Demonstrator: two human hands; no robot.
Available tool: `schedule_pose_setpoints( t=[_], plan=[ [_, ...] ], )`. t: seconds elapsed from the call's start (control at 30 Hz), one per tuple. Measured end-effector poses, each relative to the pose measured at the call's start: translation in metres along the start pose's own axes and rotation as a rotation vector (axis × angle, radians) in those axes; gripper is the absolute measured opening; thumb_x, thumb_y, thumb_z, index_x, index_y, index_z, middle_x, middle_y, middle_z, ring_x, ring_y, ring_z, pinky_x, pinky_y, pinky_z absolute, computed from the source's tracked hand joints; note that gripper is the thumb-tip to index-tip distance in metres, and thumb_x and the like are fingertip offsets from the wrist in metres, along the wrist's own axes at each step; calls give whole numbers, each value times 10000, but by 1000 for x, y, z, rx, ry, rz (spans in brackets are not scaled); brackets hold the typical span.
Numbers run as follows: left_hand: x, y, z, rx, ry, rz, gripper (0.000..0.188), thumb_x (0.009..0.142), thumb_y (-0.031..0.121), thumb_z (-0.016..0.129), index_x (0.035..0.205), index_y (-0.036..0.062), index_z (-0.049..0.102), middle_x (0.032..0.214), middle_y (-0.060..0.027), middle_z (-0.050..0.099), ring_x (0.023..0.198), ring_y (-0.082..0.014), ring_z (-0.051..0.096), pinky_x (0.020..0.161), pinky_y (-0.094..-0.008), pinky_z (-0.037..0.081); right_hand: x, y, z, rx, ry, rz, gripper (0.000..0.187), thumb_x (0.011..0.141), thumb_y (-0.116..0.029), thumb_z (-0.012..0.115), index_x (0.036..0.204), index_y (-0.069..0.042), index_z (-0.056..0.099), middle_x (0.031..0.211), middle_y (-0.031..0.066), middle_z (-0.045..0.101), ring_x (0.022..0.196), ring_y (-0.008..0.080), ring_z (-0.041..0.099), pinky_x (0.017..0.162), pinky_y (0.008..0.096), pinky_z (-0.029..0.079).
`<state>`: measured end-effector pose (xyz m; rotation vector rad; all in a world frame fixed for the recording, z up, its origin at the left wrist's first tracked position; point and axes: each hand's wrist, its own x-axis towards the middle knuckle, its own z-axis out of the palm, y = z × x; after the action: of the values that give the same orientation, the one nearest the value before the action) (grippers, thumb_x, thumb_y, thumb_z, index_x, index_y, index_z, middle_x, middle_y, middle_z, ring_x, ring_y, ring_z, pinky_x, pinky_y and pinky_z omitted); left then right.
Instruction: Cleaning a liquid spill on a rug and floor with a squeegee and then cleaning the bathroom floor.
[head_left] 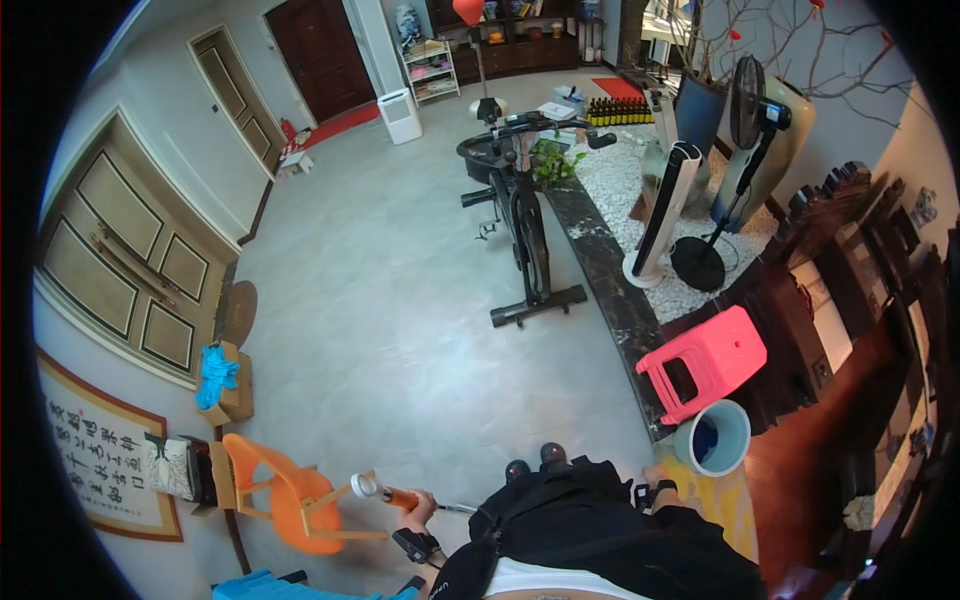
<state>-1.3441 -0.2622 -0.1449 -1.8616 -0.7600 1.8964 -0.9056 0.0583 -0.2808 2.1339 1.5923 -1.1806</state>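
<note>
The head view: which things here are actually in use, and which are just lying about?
In use:
left hand
orange-handled tool, held in it
right hand
yellow cloth beside it

Lying about:
exercise bike
pink stool
blue bucket
orange chair

A framed sign (95,455) with black brush writing on pale paper and a brown frame leans at about eight o'clock, at the left wall. Just beside it, toward the centre, stands a small package (170,467) with a leaf pattern. A little higher, at about nine o'clock, a brown cardboard box (236,392) sits on the floor with a blue cloth on it. Near twelve o'clock, far away, a row of dark bottles (618,110) stands beside a flat pale box (557,110).
</note>
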Motion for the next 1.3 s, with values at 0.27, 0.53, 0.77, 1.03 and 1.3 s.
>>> schedule_pose_setpoints(
  t=[0.27,0.53,0.77,1.03,1.3],
  plan=[
    [52,106,33,398,20,-144,256,612,135,606,814,60,467,782,-99,471,700,-214,496,603,-331,432,-28,-56,-25,93,-15,-132,259,692,-238,492,817,-36,595,739,159,590,599,259,579,589,354,465],
    [123,-71,16,48,289,-83,244,643,130,569,849,66,455,794,-114,471,691,-238,494,581,-355,420,-75,21,-32,267,87,18,275,706,-228,470,866,-38,589,731,143,598,620,260,586,578,362,462],
    [155,-149,-26,23,490,-81,235,670,127,537,879,72,444,804,-128,471,683,-259,493,561,-377,411,-186,178,57,124,254,371,286,695,-265,435,702,-45,617,733,163,597,742,288,573,686,391,442],
    [137,-155,-90,31,526,-68,228,701,122,501,914,78,432,816,-143,471,674,-283,491,539,-401,399,-287,282,188,468,243,910,335,658,-265,526,878,-25,604,941,185,565,910,317,530,800,363,420],
    [93,-117,-191,76,508,-58,224,732,118,465,949,84,419,828,-158,471,664,-307,489,517,-426,388,-278,408,168,536,520,518,253,681,-240,466,786,-49,594,848,186,574,803,357,532,759,422,418]
  ],
)
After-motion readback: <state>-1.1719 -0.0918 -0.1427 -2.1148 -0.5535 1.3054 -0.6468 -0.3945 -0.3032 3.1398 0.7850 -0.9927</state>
